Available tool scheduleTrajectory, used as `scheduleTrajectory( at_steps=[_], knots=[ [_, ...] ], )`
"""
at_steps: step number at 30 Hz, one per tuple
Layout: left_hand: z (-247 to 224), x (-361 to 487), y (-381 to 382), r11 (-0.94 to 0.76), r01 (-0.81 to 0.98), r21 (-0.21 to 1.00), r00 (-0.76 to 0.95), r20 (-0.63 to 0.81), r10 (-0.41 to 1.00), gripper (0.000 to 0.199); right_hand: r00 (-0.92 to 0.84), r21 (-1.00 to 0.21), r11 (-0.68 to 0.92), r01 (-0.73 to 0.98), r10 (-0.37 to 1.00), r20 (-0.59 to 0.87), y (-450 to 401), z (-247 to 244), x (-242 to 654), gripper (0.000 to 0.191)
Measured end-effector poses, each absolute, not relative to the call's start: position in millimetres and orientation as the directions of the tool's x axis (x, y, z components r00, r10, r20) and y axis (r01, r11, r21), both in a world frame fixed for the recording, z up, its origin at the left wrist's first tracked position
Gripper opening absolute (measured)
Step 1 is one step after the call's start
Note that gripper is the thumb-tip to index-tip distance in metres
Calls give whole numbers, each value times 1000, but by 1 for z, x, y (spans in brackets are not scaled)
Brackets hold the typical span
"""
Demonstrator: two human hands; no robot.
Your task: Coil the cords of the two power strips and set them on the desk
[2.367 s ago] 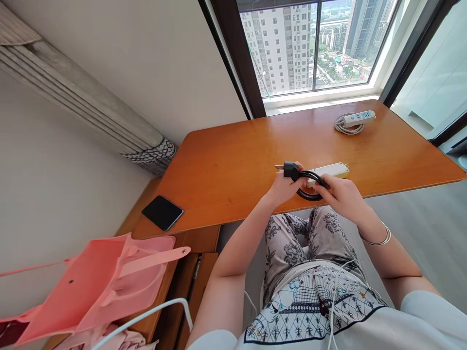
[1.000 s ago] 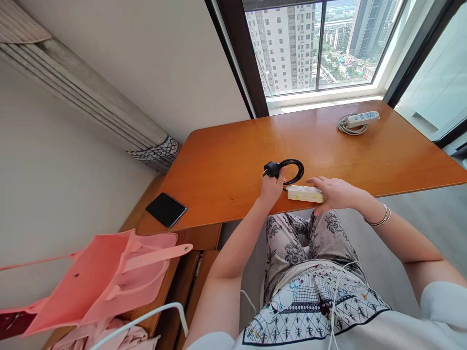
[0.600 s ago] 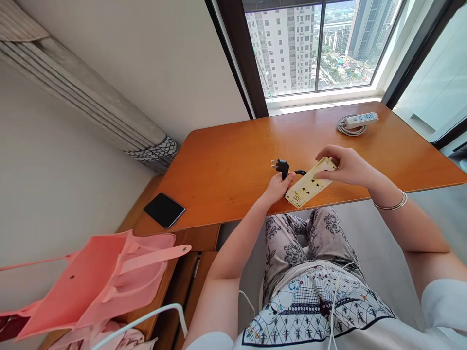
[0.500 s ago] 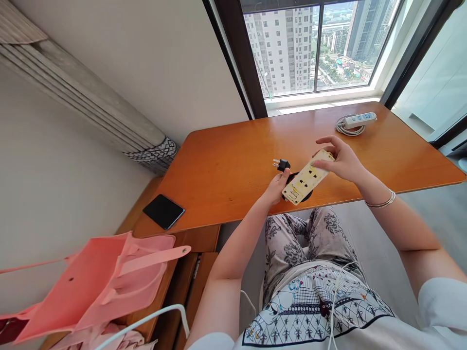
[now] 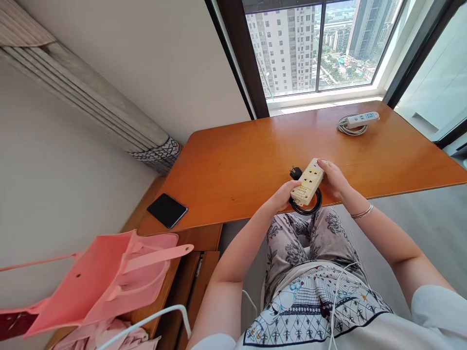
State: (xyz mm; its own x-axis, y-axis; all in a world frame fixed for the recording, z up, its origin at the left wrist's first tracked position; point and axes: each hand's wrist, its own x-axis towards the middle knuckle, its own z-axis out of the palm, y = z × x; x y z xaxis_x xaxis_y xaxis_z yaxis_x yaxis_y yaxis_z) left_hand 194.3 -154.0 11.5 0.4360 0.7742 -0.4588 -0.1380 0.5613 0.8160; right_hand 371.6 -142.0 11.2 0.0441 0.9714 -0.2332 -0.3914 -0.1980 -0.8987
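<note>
A cream-coloured power strip (image 5: pixel 310 181) is held tilted above the front edge of the table, its sockets facing up toward me. My left hand (image 5: pixel 282 195) is closed around its lower left side, thumb on top. At the upper right end, my right hand (image 5: pixel 332 179) grips the strip, with its fingers partly hidden behind. The strip's black cord (image 5: pixel 310 211) hangs coiled beneath it, and the black plug (image 5: pixel 295 172) sticks out beyond my left hand.
A white power strip (image 5: pixel 363 119) with its grey coiled cord lies at the back right of the wooden table (image 5: pixel 226 165). A dark tablet (image 5: pixel 167 210) rests at the left corner. Below it stands an open pink bag (image 5: pixel 105 272). The window (image 5: pixel 317 48) is behind the table.
My right hand has come down and closed on the strip's upper end. The strip has turned more upright and shifted slightly right; the plug has swung round, and more of the coiled cord shows.
</note>
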Motion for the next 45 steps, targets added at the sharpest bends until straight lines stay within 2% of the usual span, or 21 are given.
scheduleTrajectory(
  at_steps=[4,7,9,12,15,18,21,23,25,29,32,35,41,45],
  knots=[
    [11,198,-150,513,-169,841,369,-429,825,35,-206,-850,-383,-362,922,-328,-157,14,376,26],
    [5,196,-142,519,-114,847,418,-433,799,33,-261,-843,-456,-287,883,-389,-159,16,379,19],
    [0,194,-137,505,-30,862,441,-442,781,27,-243,-850,-438,-293,894,-376,-156,14,380,17],
    [-6,191,-129,452,108,885,408,-454,792,21,-216,-871,-365,-330,927,-307,-152,8,382,28],
    [-9,193,-120,362,126,924,422,-380,823,25,-130,-895,-268,-356,963,-236,-148,1,384,33],
    [-12,202,-109,174,75,982,400,-189,897,44,-11,-907,-207,-366,976,-218,-140,-3,389,34],
    [-15,215,-97,59,194,979,303,-117,946,68,76,-916,-213,-340,965,-252,-130,-4,399,32],
    [-16,223,-92,0,268,964,281,-78,957,73,125,-923,-210,-323,957,-262,-123,-3,410,29],
    [-17,227,-91,-75,282,957,283,-9,959,68,194,-931,-192,-312,946,-260,-118,-2,425,27],
    [-22,220,-93,-162,251,954,288,86,954,45,397,-945,-158,-286,878,-267,-108,4,473,23],
    [-25,211,-94,-168,230,959,289,98,952,27,595,-954,-123,-272,758,-267,-103,10,516,15],
    [-27,206,-93,-172,237,956,293,99,951,19,725,-966,-117,-232,642,-252,-102,17,553,12],
    [-25,206,-95,-197,263,944,311,111,944,15,762,-967,-215,-134,602,-239,-105,23,586,15],
    [-24,205,-98,-207,275,939,328,111,938,14,744,-967,-239,86,661,-97,-103,17,592,19]
  ],
)
